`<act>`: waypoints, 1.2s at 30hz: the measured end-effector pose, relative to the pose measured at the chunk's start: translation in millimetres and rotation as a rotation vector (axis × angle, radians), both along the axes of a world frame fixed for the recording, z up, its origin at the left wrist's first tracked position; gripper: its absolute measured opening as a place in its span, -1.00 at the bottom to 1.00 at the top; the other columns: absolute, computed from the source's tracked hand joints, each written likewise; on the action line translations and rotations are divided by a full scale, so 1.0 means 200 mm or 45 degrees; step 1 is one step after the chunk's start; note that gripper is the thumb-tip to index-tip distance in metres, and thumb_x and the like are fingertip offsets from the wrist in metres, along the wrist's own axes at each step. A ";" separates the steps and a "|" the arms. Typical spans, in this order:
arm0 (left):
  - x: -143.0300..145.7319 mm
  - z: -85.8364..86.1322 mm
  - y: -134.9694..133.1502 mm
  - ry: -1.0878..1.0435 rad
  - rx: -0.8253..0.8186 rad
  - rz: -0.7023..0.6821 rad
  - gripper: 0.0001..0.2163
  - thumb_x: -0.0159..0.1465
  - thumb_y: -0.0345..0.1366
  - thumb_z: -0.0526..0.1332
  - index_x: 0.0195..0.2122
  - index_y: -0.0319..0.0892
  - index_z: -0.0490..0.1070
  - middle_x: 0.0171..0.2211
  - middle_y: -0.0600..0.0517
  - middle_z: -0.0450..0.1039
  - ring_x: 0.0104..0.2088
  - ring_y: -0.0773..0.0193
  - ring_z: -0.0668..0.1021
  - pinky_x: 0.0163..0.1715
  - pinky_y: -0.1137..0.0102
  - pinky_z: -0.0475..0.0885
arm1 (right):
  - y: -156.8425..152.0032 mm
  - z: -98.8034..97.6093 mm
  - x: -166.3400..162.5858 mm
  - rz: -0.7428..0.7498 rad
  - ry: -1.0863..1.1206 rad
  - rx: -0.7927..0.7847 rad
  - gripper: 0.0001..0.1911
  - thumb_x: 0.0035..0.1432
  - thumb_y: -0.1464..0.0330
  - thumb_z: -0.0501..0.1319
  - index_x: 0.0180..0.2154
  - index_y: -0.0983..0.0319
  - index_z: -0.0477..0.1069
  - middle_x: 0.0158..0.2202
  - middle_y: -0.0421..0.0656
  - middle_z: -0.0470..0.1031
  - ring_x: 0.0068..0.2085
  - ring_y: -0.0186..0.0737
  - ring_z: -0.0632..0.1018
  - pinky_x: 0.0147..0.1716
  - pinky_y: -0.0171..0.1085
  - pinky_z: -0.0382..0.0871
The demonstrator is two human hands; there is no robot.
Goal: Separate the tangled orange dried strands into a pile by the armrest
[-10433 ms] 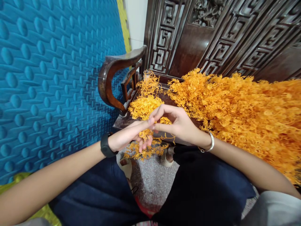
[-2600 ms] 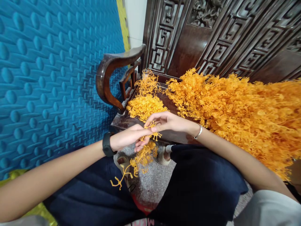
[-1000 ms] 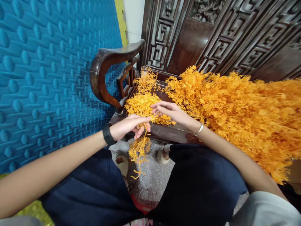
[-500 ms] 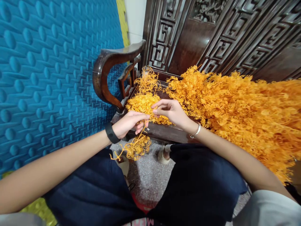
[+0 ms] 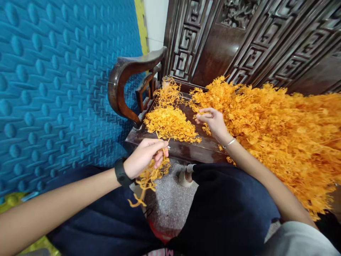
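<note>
My left hand (image 5: pixel 149 154) is closed in a pinch round the stem of an orange artificial sprig (image 5: pixel 153 177). The curly branches dangle below my fingers, over the gap between my knees, and a short stem end pokes out above them. My right hand (image 5: pixel 213 122) is lifted over the bench seat, by the left edge of a large heap of orange sprigs (image 5: pixel 266 124). Its fingers are curled together with bits of orange at the tips; whether these are held or lie behind is unclear. Between the hands, a low pile of yellow-orange pieces (image 5: pixel 170 124) rests on the seat.
The dark wooden bench (image 5: pixel 191 151) has a curved armrest (image 5: pixel 114 85) at left and a carved backrest (image 5: pixel 215 53) behind. A looser clump of orange sprigs (image 5: pixel 169 90) sits in the back corner. Blue foam matting (image 5: pixel 53 89) fills the left side.
My right hand has moved right, away from my left hand, to the edge of the large heap. My left hand has dropped slightly towards me, still holding the sprig.
</note>
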State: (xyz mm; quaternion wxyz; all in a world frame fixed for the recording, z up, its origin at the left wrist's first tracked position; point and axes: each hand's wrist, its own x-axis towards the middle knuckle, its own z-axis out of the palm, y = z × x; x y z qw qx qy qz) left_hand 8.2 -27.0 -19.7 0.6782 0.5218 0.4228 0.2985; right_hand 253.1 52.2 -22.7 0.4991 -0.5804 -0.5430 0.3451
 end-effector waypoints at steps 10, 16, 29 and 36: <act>0.05 -0.01 0.04 -0.010 -0.100 -0.141 -0.66 0.25 -0.11 0.03 -0.46 -0.29 0.40 -0.76 0.16 0.16 -0.75 0.45 0.28 -0.67 0.51 0.21 | 0.03 -0.21 0.12 0.204 -1.031 -0.037 -0.87 -0.06 0.34 0.30 -0.45 0.30 0.45 -0.51 -0.15 0.43 -0.44 -0.29 0.41 -0.41 -0.31 0.24; 0.07 0.01 0.05 -0.094 -0.162 -0.207 -0.60 0.25 -0.04 -0.01 -0.41 -0.29 0.41 -0.69 0.11 0.26 -0.71 0.42 0.36 -0.68 0.51 0.26 | 0.03 -0.23 0.12 0.167 -0.930 0.050 -0.81 -0.04 0.30 0.29 -0.39 0.30 0.44 -0.47 -0.14 0.40 -0.43 -0.30 0.37 -0.39 -0.30 0.24; 0.06 -0.03 0.06 -0.216 -0.252 -0.227 -0.62 0.31 -0.13 -0.19 -0.27 -0.28 0.29 -0.63 -0.04 0.46 -0.61 0.23 0.55 -0.63 0.45 0.40 | -0.31 0.21 -0.28 1.194 -0.808 0.286 -0.67 0.02 0.20 0.27 -0.21 0.27 0.41 -0.36 -0.19 0.45 -0.37 -0.36 0.42 -0.33 -0.34 0.28; 0.05 -0.01 0.07 -0.143 -0.217 -0.180 -0.54 0.27 0.01 -0.10 -0.35 -0.32 0.35 -0.57 -0.10 0.49 -0.67 0.28 0.51 -0.68 0.47 0.37 | -0.32 0.17 -0.34 1.122 -0.652 0.178 -0.90 0.13 0.44 0.16 -0.27 0.28 0.41 -0.31 -0.17 0.48 -0.31 -0.36 0.47 -0.24 -0.32 0.33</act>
